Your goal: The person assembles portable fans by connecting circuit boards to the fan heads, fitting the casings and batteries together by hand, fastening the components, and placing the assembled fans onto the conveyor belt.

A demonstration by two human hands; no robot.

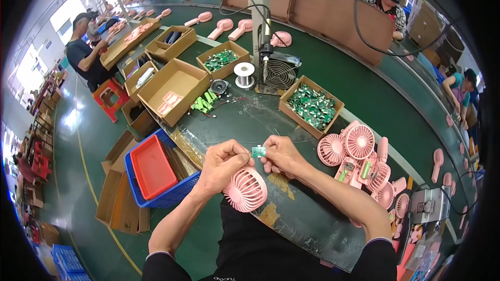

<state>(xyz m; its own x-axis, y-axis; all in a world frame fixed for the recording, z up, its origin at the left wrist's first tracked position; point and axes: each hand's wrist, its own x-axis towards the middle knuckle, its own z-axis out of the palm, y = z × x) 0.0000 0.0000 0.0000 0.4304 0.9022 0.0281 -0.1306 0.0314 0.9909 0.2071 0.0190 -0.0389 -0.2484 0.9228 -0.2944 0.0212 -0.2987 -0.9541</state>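
Observation:
Close in front of me, my left hand [225, 165] is closed, with the pink handheld fan [246, 190] hanging beneath its fingers, slatted grille showing. Its thumb and forefinger pinch together beside a small green circuit board [259, 151]; anything thin between them is too small to make out. The board's other side is gripped by the fingertips of my right hand [284, 156]. Further right lies a heap of pink fans [360, 142], some opened with green battery cells [366, 169] showing. Green batteries [204, 102] with leads lie beyond my left hand.
Cardboard boxes of circuit boards [312, 105] [221, 60] stand ahead. A solder spool [244, 75], a soldering iron [265, 65] and a black fan unit [280, 74] are near the post. A red tray [152, 166] sits in a blue basket at left. Co-workers [86, 52] line the conveyor.

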